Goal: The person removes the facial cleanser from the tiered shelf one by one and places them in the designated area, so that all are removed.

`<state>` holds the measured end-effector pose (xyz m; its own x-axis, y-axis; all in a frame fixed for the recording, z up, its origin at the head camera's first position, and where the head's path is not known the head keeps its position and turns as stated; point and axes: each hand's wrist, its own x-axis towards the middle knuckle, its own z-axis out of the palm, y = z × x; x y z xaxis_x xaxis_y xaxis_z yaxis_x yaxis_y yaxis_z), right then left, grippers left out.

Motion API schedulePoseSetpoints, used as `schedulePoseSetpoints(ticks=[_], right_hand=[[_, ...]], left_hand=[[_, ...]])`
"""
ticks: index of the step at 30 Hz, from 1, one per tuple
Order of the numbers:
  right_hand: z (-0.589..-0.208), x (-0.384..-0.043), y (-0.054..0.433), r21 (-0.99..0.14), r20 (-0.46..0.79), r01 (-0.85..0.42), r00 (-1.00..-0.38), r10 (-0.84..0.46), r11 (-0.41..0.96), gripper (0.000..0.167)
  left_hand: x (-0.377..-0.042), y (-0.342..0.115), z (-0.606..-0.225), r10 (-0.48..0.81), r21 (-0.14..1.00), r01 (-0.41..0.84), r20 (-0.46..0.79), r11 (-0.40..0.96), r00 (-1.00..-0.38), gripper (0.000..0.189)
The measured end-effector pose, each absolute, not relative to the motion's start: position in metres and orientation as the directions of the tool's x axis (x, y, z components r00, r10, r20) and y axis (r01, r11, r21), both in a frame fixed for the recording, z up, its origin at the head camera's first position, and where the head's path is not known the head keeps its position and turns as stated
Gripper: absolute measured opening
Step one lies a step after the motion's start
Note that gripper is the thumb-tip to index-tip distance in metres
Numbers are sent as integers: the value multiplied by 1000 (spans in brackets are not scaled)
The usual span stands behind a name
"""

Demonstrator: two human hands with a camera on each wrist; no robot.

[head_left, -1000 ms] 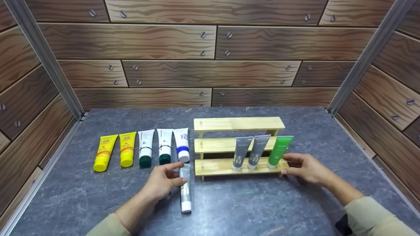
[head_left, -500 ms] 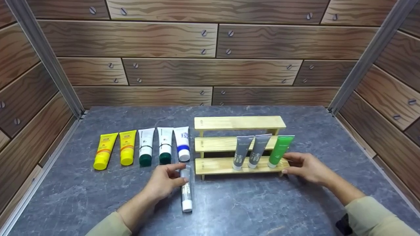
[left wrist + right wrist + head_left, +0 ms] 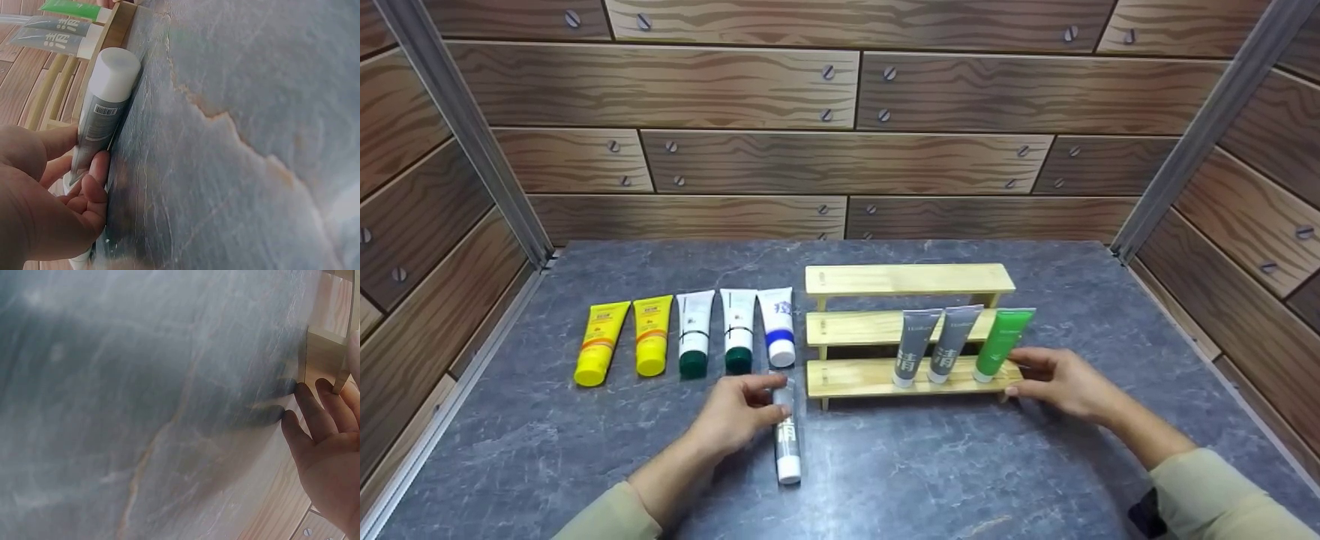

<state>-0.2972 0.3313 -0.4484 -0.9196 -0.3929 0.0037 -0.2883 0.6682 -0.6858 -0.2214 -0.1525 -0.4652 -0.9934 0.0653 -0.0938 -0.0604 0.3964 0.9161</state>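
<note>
In the head view my left hand (image 3: pixel 740 416) pinches a grey squeeze tube (image 3: pixel 787 439) between thumb and fingers, near its flat end. Its white cap points towards me, and the left wrist view shows a barcode on the grey tube (image 3: pixel 101 121). A three-step wooden display rack (image 3: pixel 840 379) stands just right of it. My right hand (image 3: pixel 1061 386) grips the right end of the rack's lowest step, thumb in front. On that step two grey tubes (image 3: pixel 916 349) and a green tube (image 3: pixel 1003 345) stand on their caps, leaning back.
Left of the rack, a row of tubes lies on the dark marbled table (image 3: pixel 930 472): two yellow tubes (image 3: pixel 651 334), two white tubes with green caps (image 3: pixel 694 322), and a white tube with a blue band (image 3: pixel 777 319). Wood-patterned walls (image 3: pixel 735 86) enclose the table.
</note>
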Motion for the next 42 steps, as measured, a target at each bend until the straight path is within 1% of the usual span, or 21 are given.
schedulePoseSetpoints(ticks=[4, 11, 20, 27, 31, 34, 39, 42], right_hand=[[-449, -298, 333, -708, 11, -296, -913, -409, 641, 61], [-449, -298, 333, -718, 4, -287, -913, -408, 635, 62], [-448, -295, 332, -676, -3, -282, -923, -386, 680, 65], [-446, -296, 332, -674, 8, -300, -917, -399, 675, 64], [-447, -297, 331, -711, 5, -299, -907, -421, 637, 63], [-448, -297, 331, -737, -2, -286, -905, -425, 613, 64], [-447, -297, 330, -719, -8, -277, -914, -405, 638, 64], [-447, -296, 331, -703, -9, -272, -920, -391, 656, 65]], left_hand=[[-221, -153, -465, 71, 915, -50, -85, 399, -994, 45], [-220, -153, -465, 52, 915, -64, -92, 399, -994, 45], [-219, -154, -470, 64, 924, -59, -90, 378, -994, 46], [-220, -155, -472, 60, 926, -17, -43, 376, -997, 44], [-218, -156, -474, 72, 924, 36, 9, 380, -997, 42], [-216, -157, -474, 87, 924, 53, 21, 380, -996, 43], [-214, -156, -471, 97, 920, 20, -20, 392, -995, 44], [-212, -154, -467, 91, 909, -23, -67, 415, -994, 43]])
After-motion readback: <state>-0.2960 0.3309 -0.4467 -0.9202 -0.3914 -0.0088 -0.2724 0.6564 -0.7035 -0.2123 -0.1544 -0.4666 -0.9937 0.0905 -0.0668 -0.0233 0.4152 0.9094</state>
